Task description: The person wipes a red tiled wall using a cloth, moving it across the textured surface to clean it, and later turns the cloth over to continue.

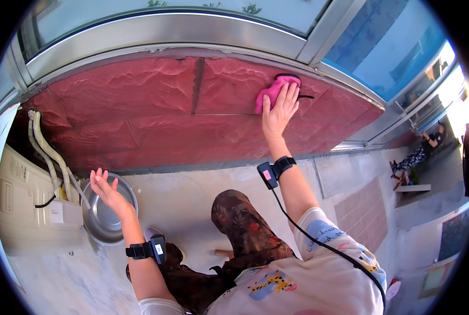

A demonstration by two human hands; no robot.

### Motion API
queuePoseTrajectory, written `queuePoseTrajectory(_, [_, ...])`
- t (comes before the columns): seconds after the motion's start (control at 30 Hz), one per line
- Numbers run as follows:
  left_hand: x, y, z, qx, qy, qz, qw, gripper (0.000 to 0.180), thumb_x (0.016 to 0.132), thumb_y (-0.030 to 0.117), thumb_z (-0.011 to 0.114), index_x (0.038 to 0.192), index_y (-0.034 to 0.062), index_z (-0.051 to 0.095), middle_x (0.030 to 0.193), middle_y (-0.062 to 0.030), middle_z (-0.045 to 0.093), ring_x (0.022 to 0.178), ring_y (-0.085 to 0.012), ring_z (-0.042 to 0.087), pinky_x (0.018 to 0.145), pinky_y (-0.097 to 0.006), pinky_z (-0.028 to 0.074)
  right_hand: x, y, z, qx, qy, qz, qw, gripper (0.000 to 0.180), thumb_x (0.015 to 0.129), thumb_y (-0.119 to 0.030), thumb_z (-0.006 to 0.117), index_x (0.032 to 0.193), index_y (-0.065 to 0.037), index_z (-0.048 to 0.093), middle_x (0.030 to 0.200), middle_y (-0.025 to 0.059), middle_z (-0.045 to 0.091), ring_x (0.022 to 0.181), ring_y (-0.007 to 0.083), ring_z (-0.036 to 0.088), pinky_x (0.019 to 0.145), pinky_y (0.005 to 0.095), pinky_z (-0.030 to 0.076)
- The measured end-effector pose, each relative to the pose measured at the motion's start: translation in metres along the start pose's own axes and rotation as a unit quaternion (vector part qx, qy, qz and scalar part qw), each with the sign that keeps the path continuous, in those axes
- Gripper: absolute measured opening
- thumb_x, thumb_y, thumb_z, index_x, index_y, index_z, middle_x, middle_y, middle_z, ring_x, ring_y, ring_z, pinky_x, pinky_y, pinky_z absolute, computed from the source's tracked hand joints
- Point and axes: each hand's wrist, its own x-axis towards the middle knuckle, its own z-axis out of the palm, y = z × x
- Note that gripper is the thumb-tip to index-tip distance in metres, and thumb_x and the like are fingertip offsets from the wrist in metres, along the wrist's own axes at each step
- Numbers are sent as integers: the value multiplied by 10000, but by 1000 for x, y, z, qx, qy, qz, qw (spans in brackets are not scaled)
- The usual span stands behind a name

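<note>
- The bright pink, soft fabric cloth (265, 100) lies against the far wall, right of the middle, just short of the metal frame; it looks bunched and creased, with a dark edge on its far side and a thin black strip sticking out to the right.
- The right hand (280, 113) covers much of the cloth; its fingers are straight, laid over the fabric and pressing it to the wall rather than curling around it.
- The left hand (110, 195) hangs in the air at the left, its fingers released and loosely bent, with nothing in them.
- The dark red, rough stone-block wall (140, 89) runs from left to right, with a silver metal window frame (192, 31) along its far edge.
- Beneath the left hand, a round, silver metal basin (105, 223) sits on the pale grey concrete floor (182, 181).
- At the left, a cream, boxy outdoor unit (29, 215) and two pale wrapped pipes (50, 149) stand before the wall's end, hiding part of it; a thin tube (80, 190) reaches to the basin's left rim.
- At the far right, another person (429, 144) appears small, in dark clothing.
</note>
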Motion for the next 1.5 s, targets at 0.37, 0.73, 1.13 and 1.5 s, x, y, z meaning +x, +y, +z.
queuePoseTrajectory(0.37, [-5,-27,45,27,-58,4,998,466,989,405,374,1328,85,389,1292,-94,498,1173,-201,486,884,-341,433,-20,-102,10,109,-99,-105,983,593,855,-194,572,1392,-47,369,1492,176,256,1399,383,171,1092,567,138])
queuePoseTrajectory(0.73, [-13,-46,70,57,-111,-2,992,479,990,406,378,1344,82,377,1313,-118,474,1167,-226,490,890,-365,426,-15,-109,16,152,-72,-155,973,590,788,-176,636,1346,-118,454,1449,96,352,1369,370,249,1063,588,195])
queuePoseTrajectory(1.13, [-107,82,46,-193,-557,-38,807,452,969,458,400,999,47,585,1003,-168,590,886,-226,575,788,-345,463,68,111,-17,139,95,236,957,605,954,-259,444,1460,-33,201,1520,227,129,1403,399,116,1111,484,149])
queuePoseTrajectory(1.5, [-255,198,71,-390,-893,33,221,491,829,500,626,1065,70,609,1112,-114,574,965,-310,570,842,-483,419,58,168,-39,60,37,51,996,596,892,-199,531,1423,-51,305,1510,170,211,1394,388,168,1066,560,210])
